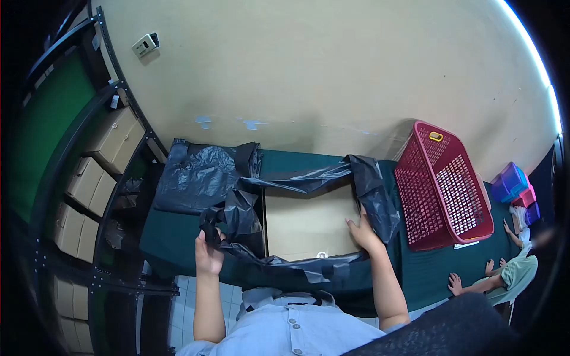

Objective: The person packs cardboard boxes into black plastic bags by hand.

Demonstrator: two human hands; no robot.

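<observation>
A black plastic bag [380,204] lies spread on the table, its mouth wide around a light brown cardboard box [309,222]. My left hand [209,252] grips the bag's rim at the near left corner, with the plastic bunched at its fingers. At the box's right side, my right hand [363,234] rests between box and bag wall. Its thumb is stretched over the box top and its fingers are apart, some partly hidden by the plastic. A small pale round spot shows near the box's front edge.
Folded black plastic bags [199,178] lie at the back left of the green-covered table [169,237]. A red perforated basket [409,196] stands on the right. Shelving at left holds cardboard boxes [92,187]. Another person [516,276] sits at far right, near colourful containers [509,183].
</observation>
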